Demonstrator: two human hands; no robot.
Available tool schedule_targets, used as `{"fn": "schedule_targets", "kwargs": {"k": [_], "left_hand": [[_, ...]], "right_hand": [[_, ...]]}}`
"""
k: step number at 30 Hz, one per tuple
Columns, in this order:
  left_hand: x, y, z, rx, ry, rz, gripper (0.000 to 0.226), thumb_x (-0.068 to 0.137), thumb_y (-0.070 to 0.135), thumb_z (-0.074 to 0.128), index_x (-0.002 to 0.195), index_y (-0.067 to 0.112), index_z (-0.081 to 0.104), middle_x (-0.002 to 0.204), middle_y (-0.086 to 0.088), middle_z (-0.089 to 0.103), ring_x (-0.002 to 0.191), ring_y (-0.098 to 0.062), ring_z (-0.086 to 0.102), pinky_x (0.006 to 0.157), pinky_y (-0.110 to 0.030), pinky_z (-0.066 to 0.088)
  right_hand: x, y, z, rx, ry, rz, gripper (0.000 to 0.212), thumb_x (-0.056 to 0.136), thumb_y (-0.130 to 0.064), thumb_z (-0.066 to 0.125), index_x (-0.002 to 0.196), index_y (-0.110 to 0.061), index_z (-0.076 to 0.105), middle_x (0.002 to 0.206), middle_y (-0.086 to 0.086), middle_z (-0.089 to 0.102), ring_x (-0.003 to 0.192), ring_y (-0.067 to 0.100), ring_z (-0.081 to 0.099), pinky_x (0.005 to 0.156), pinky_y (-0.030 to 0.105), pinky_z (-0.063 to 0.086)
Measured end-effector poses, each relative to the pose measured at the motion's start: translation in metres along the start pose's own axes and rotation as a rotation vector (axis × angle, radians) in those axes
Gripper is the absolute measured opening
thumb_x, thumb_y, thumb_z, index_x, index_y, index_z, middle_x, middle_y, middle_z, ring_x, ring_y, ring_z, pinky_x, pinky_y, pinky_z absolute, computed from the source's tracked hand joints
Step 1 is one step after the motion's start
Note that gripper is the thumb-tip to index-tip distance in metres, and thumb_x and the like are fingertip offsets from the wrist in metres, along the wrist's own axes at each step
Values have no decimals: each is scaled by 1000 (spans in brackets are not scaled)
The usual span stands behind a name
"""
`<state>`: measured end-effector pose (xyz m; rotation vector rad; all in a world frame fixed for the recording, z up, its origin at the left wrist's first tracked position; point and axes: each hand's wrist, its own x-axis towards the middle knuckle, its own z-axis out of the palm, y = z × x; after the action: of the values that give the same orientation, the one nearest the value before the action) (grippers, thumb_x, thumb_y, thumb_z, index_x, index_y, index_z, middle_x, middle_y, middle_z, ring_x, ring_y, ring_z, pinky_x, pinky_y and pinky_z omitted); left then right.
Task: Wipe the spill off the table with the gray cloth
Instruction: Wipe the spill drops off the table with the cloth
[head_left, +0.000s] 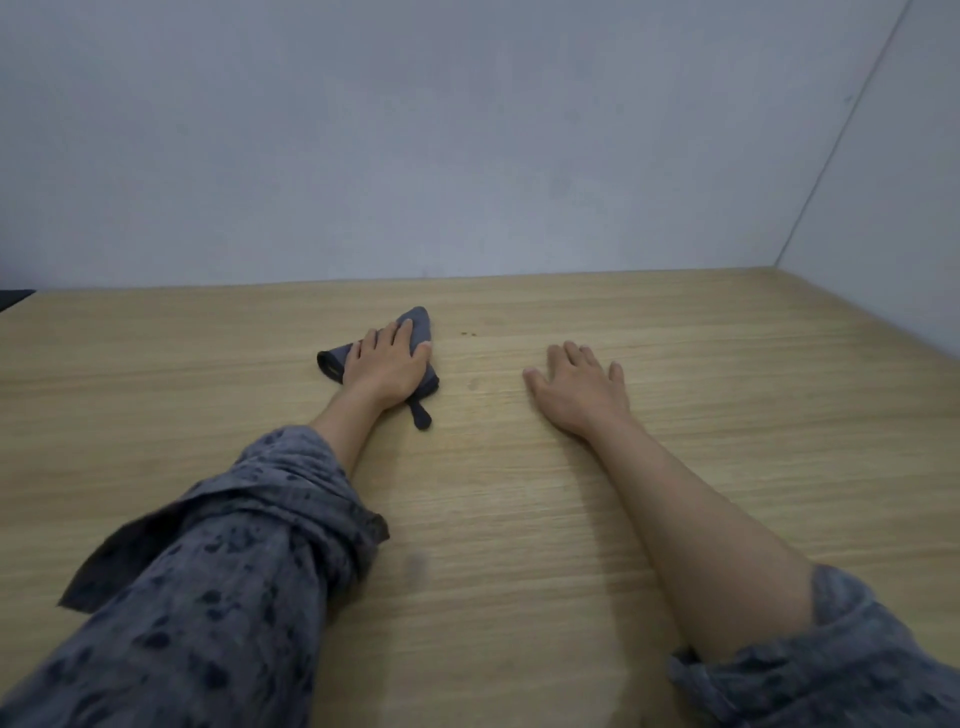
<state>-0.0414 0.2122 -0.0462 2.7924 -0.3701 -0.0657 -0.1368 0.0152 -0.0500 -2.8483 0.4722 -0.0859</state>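
The gray cloth (418, 323) lies folded on the wooden table (727, 364), its tip pointing toward the far wall. My left hand (387, 364) presses flat on top of it, fingers spread over the fabric, covering its middle. A few small brownish spots of spill (469, 333) sit just right of the cloth's tip. A faint smudge (474, 384) shows nearer, between my hands. My right hand (579, 387) rests palm down on the bare wood to the right, fingers apart, holding nothing.
A gray wall (467, 156) rises along the table's far edge, and a second wall (893, 234) closes the right side. A dark object (13, 299) shows at the far left edge. Both of my forearms lie over the near part of the table.
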Motion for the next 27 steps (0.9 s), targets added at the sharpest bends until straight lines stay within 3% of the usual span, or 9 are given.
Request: {"fn": "schedule_targets", "kwargs": {"k": [4,13,22,27], "left_hand": [[19,10,2,4,-54,86,57,98,44,16,151,25,6,162,1,9,148,-23,8,120,-42,5],[30,11,4,-45,-74,302,50,97,49,25,144,34,29,155,5,31,143,-18,25,116,-43,17],[9,13,7,-145,-74,467,40,97,41,32,136,34,42,146,5,44,136,-16,36,114,-46,24],[-9,16,1,-260,-116,502,36,97,34,39,131,27,49,138,4,51,126,-13,44,109,-35,32]], "right_hand": [[0,0,2,5,2,-8,66,96,-49,23,153,-15,18,164,4,10,151,20,6,120,52,2],[-1,-1,5,1,16,3,67,96,-50,21,153,-16,17,164,3,10,151,19,5,119,52,1],[-3,-2,4,-1,8,12,66,97,-50,19,153,-16,16,164,3,9,151,20,4,119,51,2],[-3,-2,4,1,19,12,66,96,-51,20,153,-17,17,163,3,11,151,20,5,119,51,3]]}}
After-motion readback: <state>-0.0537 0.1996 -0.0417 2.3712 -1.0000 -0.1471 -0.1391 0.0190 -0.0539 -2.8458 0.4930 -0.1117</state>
